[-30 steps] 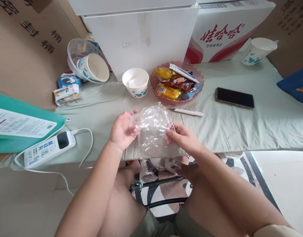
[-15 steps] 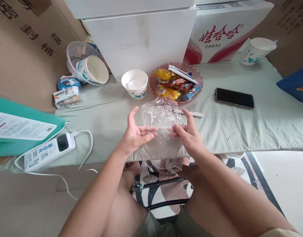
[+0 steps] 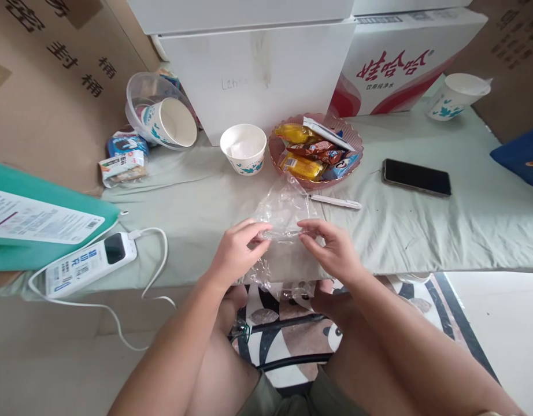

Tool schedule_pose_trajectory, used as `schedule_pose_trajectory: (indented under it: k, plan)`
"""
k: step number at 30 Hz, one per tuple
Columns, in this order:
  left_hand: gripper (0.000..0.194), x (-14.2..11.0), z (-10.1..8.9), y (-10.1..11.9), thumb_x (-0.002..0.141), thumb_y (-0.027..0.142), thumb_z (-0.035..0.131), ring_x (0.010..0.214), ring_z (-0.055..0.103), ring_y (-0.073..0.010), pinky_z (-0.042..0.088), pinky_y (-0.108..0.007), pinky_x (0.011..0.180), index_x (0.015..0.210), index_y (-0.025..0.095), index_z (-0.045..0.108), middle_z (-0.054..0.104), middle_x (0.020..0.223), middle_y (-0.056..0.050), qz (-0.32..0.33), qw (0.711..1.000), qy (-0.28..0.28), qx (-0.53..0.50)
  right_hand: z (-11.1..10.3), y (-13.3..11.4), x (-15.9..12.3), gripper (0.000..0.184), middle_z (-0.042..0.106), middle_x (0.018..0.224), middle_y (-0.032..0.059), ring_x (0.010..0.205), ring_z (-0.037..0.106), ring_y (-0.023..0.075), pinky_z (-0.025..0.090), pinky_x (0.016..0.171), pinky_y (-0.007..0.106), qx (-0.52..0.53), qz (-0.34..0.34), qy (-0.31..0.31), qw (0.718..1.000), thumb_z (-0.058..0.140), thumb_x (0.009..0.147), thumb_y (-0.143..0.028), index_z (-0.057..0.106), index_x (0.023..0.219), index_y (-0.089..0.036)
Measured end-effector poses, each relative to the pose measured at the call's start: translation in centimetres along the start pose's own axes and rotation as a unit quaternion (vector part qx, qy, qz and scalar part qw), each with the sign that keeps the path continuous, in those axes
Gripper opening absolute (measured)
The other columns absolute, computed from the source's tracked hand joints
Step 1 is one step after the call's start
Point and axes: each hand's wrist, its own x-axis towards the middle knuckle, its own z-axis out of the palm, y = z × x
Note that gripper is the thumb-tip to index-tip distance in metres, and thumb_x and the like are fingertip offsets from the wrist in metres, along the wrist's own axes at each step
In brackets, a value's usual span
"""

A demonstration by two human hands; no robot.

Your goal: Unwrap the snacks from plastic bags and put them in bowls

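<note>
A clear, crinkled plastic bag is stretched between my two hands at the front edge of the cloth-covered surface. My left hand pinches its left side between thumb and fingers. On the other side my right hand grips it the same way. The lower part of the bag hangs past the edge, over my lap. Just beyond the bag lies a thin white pen-like tool, close to my right fingertips. Behind it stands a pink glass bowl filled with several wrapped snacks.
A paper cup stands left of the bowl. At the right lies a phone, with another paper cup behind. A power strip with a white cable and a green container are at the left. White boxes line the back.
Both hands have closed from spread fingers into pinches on the bag. The bag's upper part has folded down and narrowed. The view has shifted slightly.
</note>
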Motion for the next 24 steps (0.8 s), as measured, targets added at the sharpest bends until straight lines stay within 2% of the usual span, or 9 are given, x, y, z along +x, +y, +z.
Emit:
schedule_pose_trajectory:
  k: [2,5,8,11,14,16,19,22,24]
  plan:
    - [0.016,0.0,0.2,0.0,0.084,0.018,0.067,0.076,0.061,-0.0145,0.055,-0.029,0.07,0.089,0.024,0.08,0.06,0.087,-0.003,0.035,0.998,0.042,0.033,0.1,-0.2,0.1,0.013,0.061,0.088,0.0049,0.083,0.063,0.0185,0.055,0.076,0.036,-0.062,-0.032,0.038,0.997,0.066,0.09,-0.028,0.077,0.096,-0.026]
    - [0.008,0.0,0.1,0.5,0.078,0.023,0.073,0.112,0.062,-0.026,0.055,-0.042,0.096,0.076,0.026,0.08,0.06,0.114,-0.009,0.048,0.995,0.085,0.038,0.0,-0.8,0.0,0.01,0.061,0.114,0.0118,0.116,0.062,0.0285,0.053,0.094,0.047,-0.132,-0.093,0.099,0.982,0.068,0.088,-0.03,0.077,0.085,-0.027]
    - [0.008,0.0,-0.3,1.4,0.077,0.027,0.075,0.137,0.052,-0.0338,0.045,-0.051,0.114,0.07,0.025,0.076,0.062,0.137,-0.009,0.026,0.997,0.062,-0.027,-0.3,-1.6,-0.3,0.011,0.071,0.109,0.009,0.127,0.062,0.0317,0.041,0.114,0.057,-0.118,-0.125,0.055,0.984,0.063,0.09,-0.029,0.068,0.08,-0.026]
    - [0.014,0.0,-0.3,2.0,0.082,0.033,0.073,0.1,0.071,-0.0264,0.057,-0.041,0.088,0.072,0.023,0.073,0.077,0.104,-0.01,-0.064,0.987,0.002,-0.148,-0.4,-2.0,-0.6,0.01,0.069,0.072,0.0004,0.087,0.073,0.0239,0.047,0.108,0.053,-0.007,-0.035,0.01,0.999,0.061,0.093,-0.035,0.062,0.088,-0.027]
    - [0.021,0.4,0.3,2.0,0.084,0.04,0.074,0.06,0.064,-0.0165,0.05,-0.028,0.055,0.078,0.022,0.068,0.071,0.069,-0.004,-0.184,0.947,-0.007,-0.264,-0.3,-1.8,-0.4,0.032,0.067,0.069,-0.0029,0.068,0.067,0.0185,0.055,0.081,0.04,0.175,0.116,0.028,0.977,0.067,0.091,-0.047,0.058,0.116,-0.027]
    - [0.026,0.8,0.7,1.7,0.081,0.044,0.078,0.056,0.063,-0.0144,0.044,-0.025,0.049,0.08,0.021,0.065,0.071,0.068,-0.003,-0.226,0.921,0.032,-0.315,-0.3,-1.6,-0.1,0.046,0.069,0.074,-0.0025,0.072,0.067,0.0173,0.054,0.075,0.035,0.272,0.166,0.008,0.948,0.075,0.083,-0.051,0.058,0.119,-0.026]
    - [0.035,1.6,0.8,1.3,0.073,0.044,0.086,0.058,0.066,-0.0133,0.043,-0.023,0.048,0.088,0.02,0.064,0.072,0.071,-0.001,-0.268,0.88,0.078,-0.383,-0.2,-1.6,0.4,0.038,0.068,0.078,0.0004,0.072,0.063,0.0144,0.052,0.07,0.03,0.273,0.214,-0.072,0.935,0.082,0.074,-0.05,0.065,0.091,-0.021]
    - [0.054,2.0,0.5,1.3,0.062,0.042,0.093,0.071,0.073,-0.0164,0.053,-0.024,0.06,0.102,0.018,0.065,0.076,0.078,-0.003,-0.312,0.83,0.015,-0.463,-0.1,-2.0,0.6,0.033,0.071,0.079,0.0033,0.073,0.064,0.014,0.052,0.069,0.029,0.225,0.232,-0.058,0.945,0.077,0.078,-0.05,0.065,0.079,-0.019]
    - [0.054,2.1,0.4,1.3,0.059,0.04,0.094,0.073,0.073,-0.0173,0.056,-0.026,0.063,0.099,0.016,0.067,0.076,0.078,-0.005,-0.327,0.82,-0.05,-0.467,-0.1,-2.1,0.7,0.032,0.072,0.077,0.0031,0.072,0.066,0.0146,0.053,0.069,0.029,0.217,0.229,-0.032,0.948,0.073,0.081,-0.051,0.064,0.082,-0.02]
